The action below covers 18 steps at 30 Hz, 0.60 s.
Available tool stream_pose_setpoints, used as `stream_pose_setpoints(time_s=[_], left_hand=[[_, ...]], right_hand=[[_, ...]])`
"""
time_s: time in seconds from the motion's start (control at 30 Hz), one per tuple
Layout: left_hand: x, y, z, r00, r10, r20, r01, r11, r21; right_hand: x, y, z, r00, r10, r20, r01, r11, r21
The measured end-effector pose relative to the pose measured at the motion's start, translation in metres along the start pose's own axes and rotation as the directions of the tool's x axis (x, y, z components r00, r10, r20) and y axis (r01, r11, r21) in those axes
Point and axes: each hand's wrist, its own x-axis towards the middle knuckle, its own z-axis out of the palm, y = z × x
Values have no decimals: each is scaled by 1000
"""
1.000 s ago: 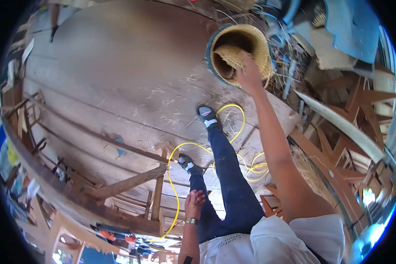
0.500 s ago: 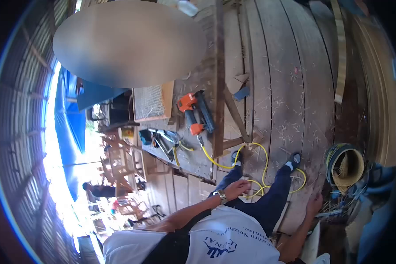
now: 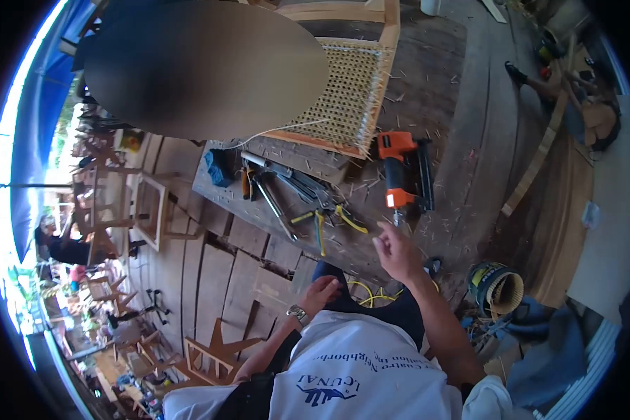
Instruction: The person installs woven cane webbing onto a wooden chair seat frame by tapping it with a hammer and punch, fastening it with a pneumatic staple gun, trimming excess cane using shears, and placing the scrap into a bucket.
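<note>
My right hand point(image 3: 397, 253) reaches over the near edge of the workbench, index finger and thumb apart and nothing held. Its fingertips are just short of the metal air fitting of an orange and black pneumatic nail gun point(image 3: 396, 171), which lies on the bench. My left hand point(image 3: 323, 290), below a wristwatch, hangs near my thigh with loosely bent fingers and nothing visible in it. Beyond the nail gun sits a wooden chair frame with a woven cane panel point(image 3: 343, 91). Yellow-handled pliers point(image 3: 322, 213) and other hand tools point(image 3: 276, 199) lie left of the nail gun.
A teal cloth point(image 3: 218, 168) lies at the bench's left. Yellow hose point(image 3: 371, 294) coils on the floor by my legs. A bucket point(image 3: 495, 288) with a cane roll stands right. Wooden frames point(image 3: 150, 210) stand left. Another person point(image 3: 588, 115) is at the upper right. A blurred oval covers the upper left.
My view has shifted closer to the bench, showing more of the cane panel. My right hand has risen from low at my right side toward the nail gun; my left hand stays low near my thigh.
</note>
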Motion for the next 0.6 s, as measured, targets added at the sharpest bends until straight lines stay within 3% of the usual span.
stream_pose_setpoints(time_s=[0.07, 0.17, 0.2, 0.3, 0.37, 0.4, 0.43, 0.5, 0.57, 0.6], left_hand=[[8, 18, -49, 997, 78, -23, -80, 993, -87], [27, 32, -144, 974, 215, -66, -213, 977, 23], [30, 39, -172, 959, 269, -95, -262, 962, 80], [24, 114, -222, 904, 401, -147, -249, 774, 582], [46, 143, -243, 739, 660, -135, -428, 615, 663], [47, 176, -242, 716, 683, -141, -466, 619, 632], [47, 210, -237, 693, 706, -148, -502, 619, 604], [84, 247, -238, 534, 836, -126, -642, 498, 582], [104, 286, -228, 514, 845, -149, -587, 473, 657], [121, 298, -229, 444, 887, -127, -562, 386, 732]], right_hand=[[33, -3, 51, 1000, -2, -25, -1, 988, -155], [67, -10, 94, 977, 20, -213, -118, 880, -460], [76, -12, 102, 971, 49, -235, -152, 883, -443], [87, -20, 109, 953, 144, -268, -248, 878, -410], [91, -16, 109, 944, 184, -273, -286, 869, -404], [96, -17, 110, 941, 196, -274, -297, 868, -399], [102, -35, 104, 915, 309, -260, -389, 847, -362], [112, -42, 103, 861, 461, -215, -507, 807, -302], [112, -34, 102, 848, 481, -223, -529, 799, -286], [113, -29, 102, 841, 491, -228, -539, 795, -278]])
